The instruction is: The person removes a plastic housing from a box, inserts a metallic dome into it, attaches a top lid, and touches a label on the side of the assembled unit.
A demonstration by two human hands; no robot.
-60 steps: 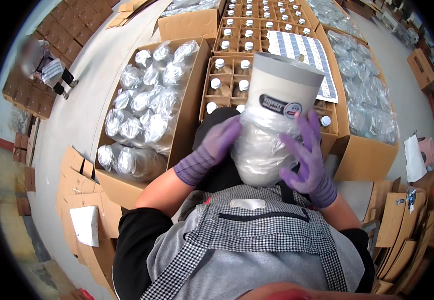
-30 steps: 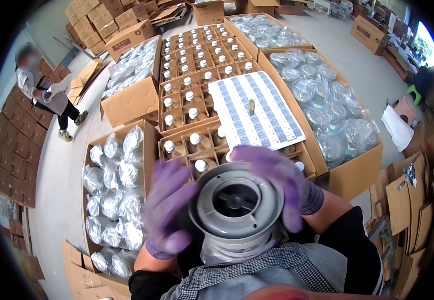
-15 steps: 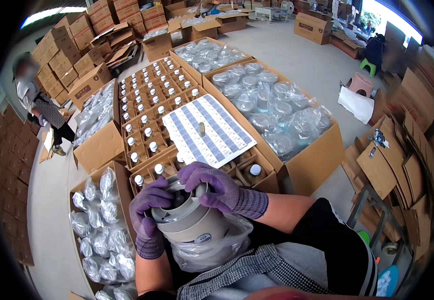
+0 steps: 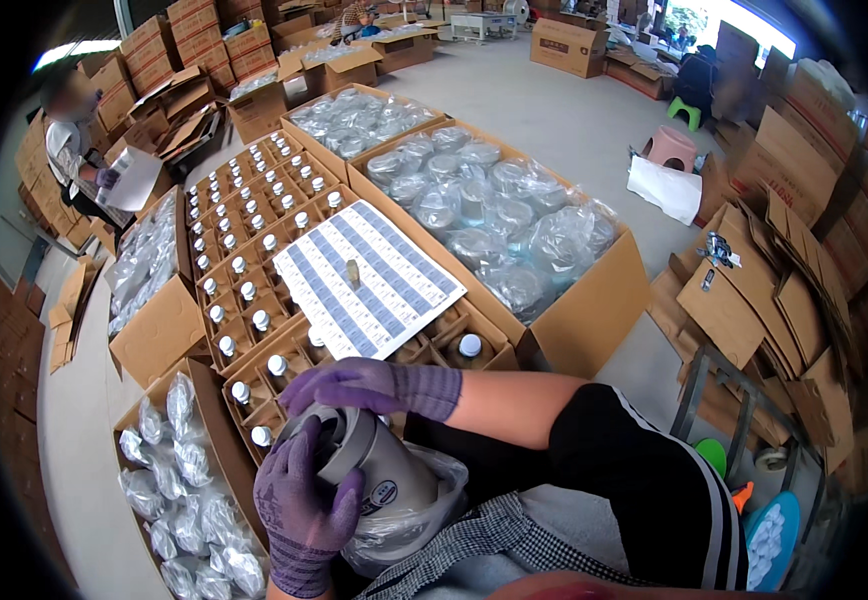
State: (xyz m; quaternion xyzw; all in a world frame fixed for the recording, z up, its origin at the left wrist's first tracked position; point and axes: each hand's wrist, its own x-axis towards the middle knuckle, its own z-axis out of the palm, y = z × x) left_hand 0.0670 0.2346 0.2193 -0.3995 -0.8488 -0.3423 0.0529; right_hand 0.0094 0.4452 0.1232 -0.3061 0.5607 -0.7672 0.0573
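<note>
Partly hidden, the grey canister [image 4: 404, 475] tilts between both hands' fingers, clear plastic [image 4: 386, 550] bunched below them. The left hand [image 4: 299, 505] grasps the canister's left side, thumb spread; the right hand [image 4: 359, 383] arches over its rim, forearm reaching across, its grip impossible to tell

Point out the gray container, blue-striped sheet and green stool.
Gray container [image 4: 404, 472]: head view, on its side wall.
Blue-striped sheet [image 4: 377, 287]: head view, near its middle.
Green stool [image 4: 685, 108]: head view, on its seat.
</note>
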